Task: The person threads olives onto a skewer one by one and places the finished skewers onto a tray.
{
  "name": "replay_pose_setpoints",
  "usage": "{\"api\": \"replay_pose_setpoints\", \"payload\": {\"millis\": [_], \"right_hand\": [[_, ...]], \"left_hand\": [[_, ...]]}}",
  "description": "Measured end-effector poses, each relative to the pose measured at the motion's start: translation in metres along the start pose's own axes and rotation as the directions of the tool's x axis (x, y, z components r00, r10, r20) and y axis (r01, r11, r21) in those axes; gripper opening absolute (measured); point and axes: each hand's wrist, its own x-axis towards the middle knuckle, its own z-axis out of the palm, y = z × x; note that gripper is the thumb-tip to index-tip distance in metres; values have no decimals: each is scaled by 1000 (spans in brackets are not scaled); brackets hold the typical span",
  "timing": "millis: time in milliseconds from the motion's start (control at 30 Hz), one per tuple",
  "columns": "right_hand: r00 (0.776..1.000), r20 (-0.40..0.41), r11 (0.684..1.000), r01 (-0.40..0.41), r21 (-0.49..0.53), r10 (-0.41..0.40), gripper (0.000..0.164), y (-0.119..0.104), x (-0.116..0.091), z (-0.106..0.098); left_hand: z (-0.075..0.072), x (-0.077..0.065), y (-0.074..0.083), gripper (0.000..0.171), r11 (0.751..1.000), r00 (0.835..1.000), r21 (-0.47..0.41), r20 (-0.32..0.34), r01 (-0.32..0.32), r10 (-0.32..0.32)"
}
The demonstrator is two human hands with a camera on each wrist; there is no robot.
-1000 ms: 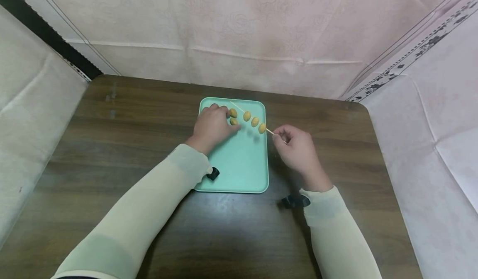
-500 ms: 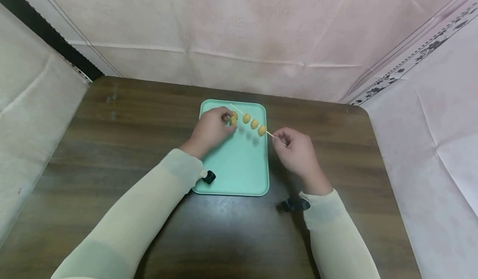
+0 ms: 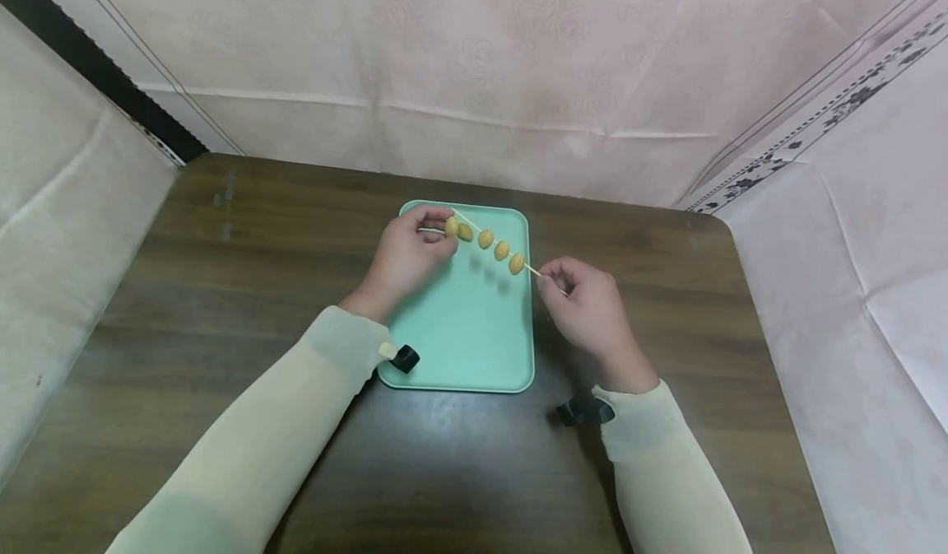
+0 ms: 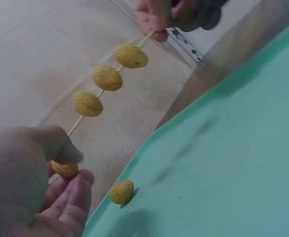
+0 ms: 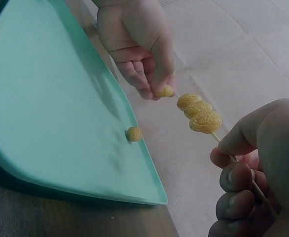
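Observation:
My right hand (image 3: 585, 299) grips the lower end of a thin wooden skewer (image 3: 533, 271), beyond the tray's right edge. Three wrinkled, golden-brown food balls (image 4: 107, 78) are threaded on it, apart from each other. The skewer slants up and leftward above the mint-green tray (image 3: 474, 365). Near its far end my left hand (image 3: 407, 253) pinches another golden-brown ball (image 4: 65, 169) between thumb and fingers. Whether the tip has entered that ball is hidden by the thumb. One loose ball (image 5: 134, 134) lies on the tray by its far rim.
The tray lies on a dark wooden table (image 3: 281, 233). Pale cloth hangings (image 3: 474, 68) stand behind the table and at both sides. Small black cameras (image 3: 405, 359) sit at the cuffs of the light sleeves.
My left hand has taken a ball from the tray's upper left and brought it up by the skewer's tip, drawing slightly back and left. My right hand and the skewer have barely shifted.

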Motion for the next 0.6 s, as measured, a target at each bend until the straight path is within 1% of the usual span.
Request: {"api": "replay_pose_setpoints", "payload": {"millis": [200, 333, 433, 600], "right_hand": [[1000, 4, 1000, 15, -7, -15, 18, -2, -2, -1], [1000, 23, 1000, 17, -11, -17, 17, -5, -4, -1], [999, 33, 1000, 26, -15, -26, 14, -6, -6, 0], [998, 47, 999, 44, -10, -44, 14, -8, -8, 2]], "left_hand": [[-8, -2, 0, 35, 993, 998, -119, -59, 22, -29], [-12, -2, 0, 39, 976, 998, -218, -62, 18, -32], [-13, -2, -2, 43, 967, 997, -254, -67, 8, -26], [-16, -1, -5, 44, 957, 994, -289, -102, -1, -30]]}}
